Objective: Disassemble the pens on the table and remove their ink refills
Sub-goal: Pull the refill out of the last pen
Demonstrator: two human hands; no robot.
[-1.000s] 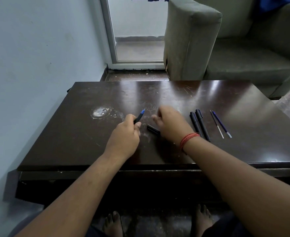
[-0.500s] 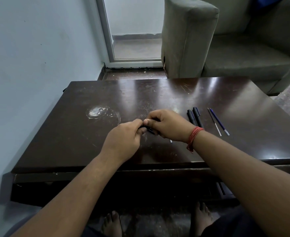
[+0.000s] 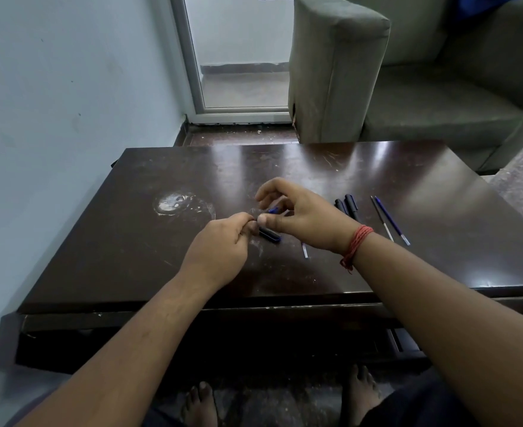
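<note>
My left hand (image 3: 220, 245) pinches the black pen barrel (image 3: 269, 234) while my right hand (image 3: 300, 212), lifted since a moment ago, half-open, grips its blue tip (image 3: 274, 210).

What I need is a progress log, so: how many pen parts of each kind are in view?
Black plastic pen bodies, side by side: 2
Thin ink refills on the dark wooden table: 3, one partly under the right wrist
Short black pen piece at the left hand: 1
Blue-tipped piece in the right hand: 1
Total: 7

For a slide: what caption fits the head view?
Both hands pull a pen apart over the table.
</note>
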